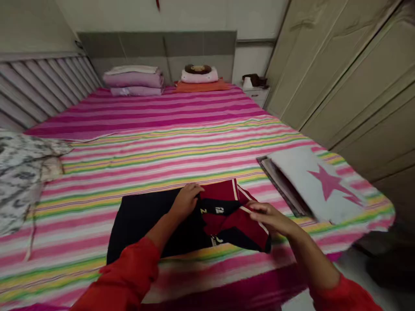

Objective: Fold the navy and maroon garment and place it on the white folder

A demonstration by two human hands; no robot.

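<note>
A dark navy and red shirt with white trim and light lettering lies on the striped bedspread in front of me. Its red part, on the right, is folded over and bunched. My left hand rests at the shirt's far edge, where navy meets red, with its fingers curled closed on the cloth. At the right end, my right hand pinches the red, white-striped sleeve between thumb and fingers.
Right of the shirt is a folded white cloth with a pink star. A patterned grey-and-white garment lies at the left. Folded bedding and a stacked pile stand by the headboard. Wardrobe doors line the right side.
</note>
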